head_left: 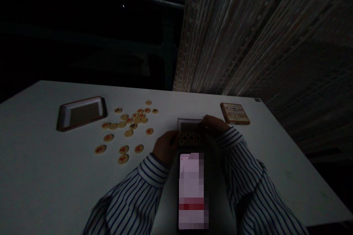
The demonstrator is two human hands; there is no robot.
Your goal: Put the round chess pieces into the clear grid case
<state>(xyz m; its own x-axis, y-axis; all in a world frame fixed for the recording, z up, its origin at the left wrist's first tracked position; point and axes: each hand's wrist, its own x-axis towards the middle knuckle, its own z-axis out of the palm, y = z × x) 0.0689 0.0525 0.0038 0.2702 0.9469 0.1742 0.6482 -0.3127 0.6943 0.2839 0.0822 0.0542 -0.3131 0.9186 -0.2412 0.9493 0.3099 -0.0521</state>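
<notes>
A shallow open box (190, 120) lies in front of me with rows of round pieces (189, 141) along its near part; its far part shows a bare dark bottom. My left hand (166, 147) is at the box's left side, its fingers curled in against the edge. At the far right corner, my right hand (214, 125) has its fingers closed on the box's rim. Close to the box on the near side is a lit phone (191, 187). Loose wooden discs (128, 133) with red or black characters, some blank side up, are scattered left of my left hand.
On the left of the white table (68, 161) is an open tray-like box (82, 114) with a brown rim. A square box with a printed lid (235, 113) sits at the back right. A striped curtain (234, 25) hangs behind the table.
</notes>
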